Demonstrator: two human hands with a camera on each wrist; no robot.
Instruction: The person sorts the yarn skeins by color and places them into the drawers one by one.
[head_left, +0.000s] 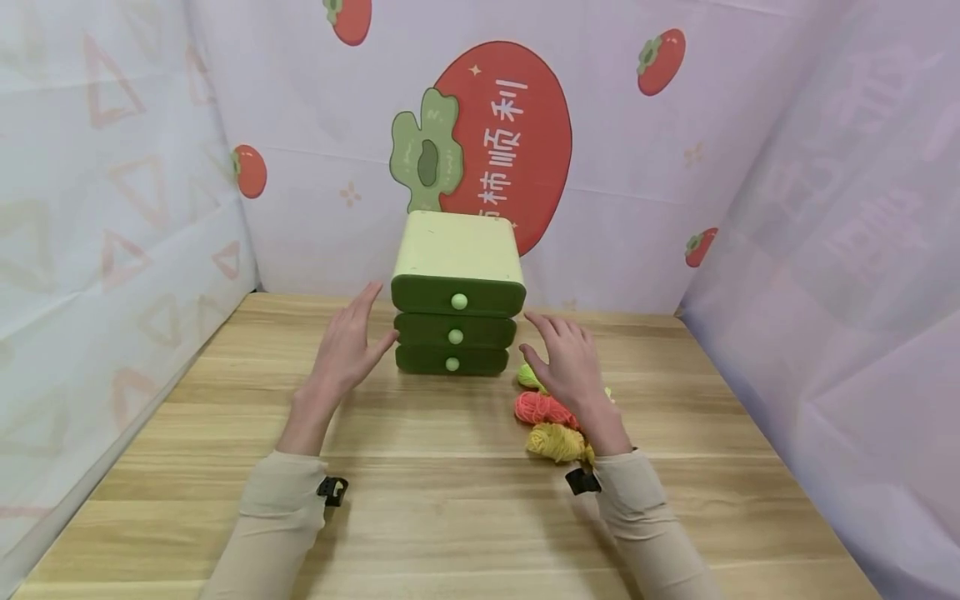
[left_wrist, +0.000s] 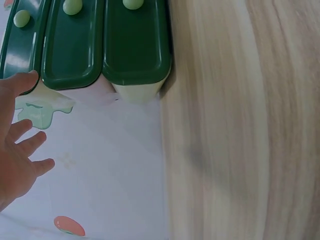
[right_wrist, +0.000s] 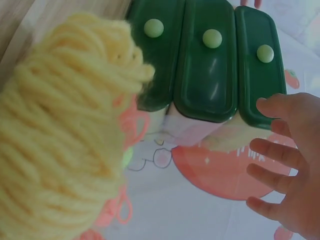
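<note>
Nearest, two beige sleeves (head_left: 281, 500) reach in over the wood-grain table (head_left: 420, 517), a black wrist camera (head_left: 332, 491) at each cuff, well behind the fingers. Next comes the yellow yarn skein (head_left: 555, 442), on the near side of the right fingers, by that wrist. Beyond it lies the coral-red yarn skein (head_left: 543, 409), then the neon-green yarn skein (head_left: 528, 377), just below the right thumb and partly covered by the hand. The left hand (head_left: 347, 348) and right hand (head_left: 570, 367) both have their fingers spread, slightly bent, thumbs apart. Between the two sets of fingers stands the three-drawer cabinet (head_left: 457, 242), upright, its green drawer fronts all pushed in, round knobs (head_left: 459, 302) facing the person. Both hands' fingertips are just beside its sides; whether the left thumb touches it, I cannot tell. Farthest, beyond all the fingers, hangs a backdrop (head_left: 607, 167) with a large persimmon print (head_left: 540, 133).
</note>
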